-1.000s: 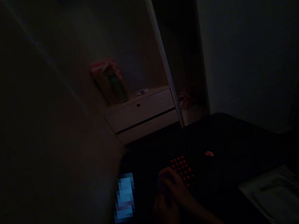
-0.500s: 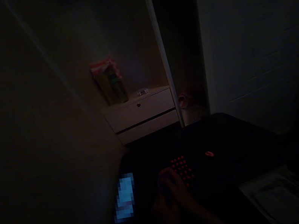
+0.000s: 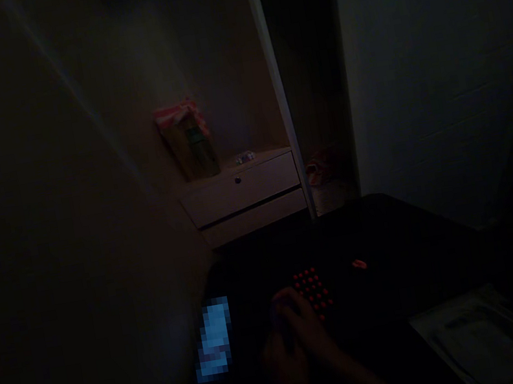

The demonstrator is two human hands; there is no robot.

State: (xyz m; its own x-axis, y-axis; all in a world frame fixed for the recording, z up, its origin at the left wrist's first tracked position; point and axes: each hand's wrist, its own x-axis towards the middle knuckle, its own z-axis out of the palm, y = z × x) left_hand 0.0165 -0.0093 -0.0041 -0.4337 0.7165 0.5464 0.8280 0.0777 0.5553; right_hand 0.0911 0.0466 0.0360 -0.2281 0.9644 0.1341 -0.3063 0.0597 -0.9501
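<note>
The scene is very dark. My left hand (image 3: 281,355) and my right hand (image 3: 301,312) are close together over a black tabletop (image 3: 389,222). Between them is a small dark, purplish object (image 3: 279,312) whose kind I cannot make out. My right fingers curl over its top, while my left hand closes around its lower part. Just beyond my right hand lie several red dots (image 3: 313,289) in rows. A small red item (image 3: 359,264) rests farther right on the tabletop.
A glowing, blurred blue screen (image 3: 214,340) lies left of my hands. On the right is a pale flat packet (image 3: 487,337). Behind stands a drawer unit (image 3: 247,193) bearing a bottle (image 3: 203,152), a red-and-white bag (image 3: 174,140) and a small item (image 3: 245,157). A pale panel (image 3: 414,74) rises at right.
Both hands keep nearly the same place and grip. Only the faint light on the walls and objects varies slightly.
</note>
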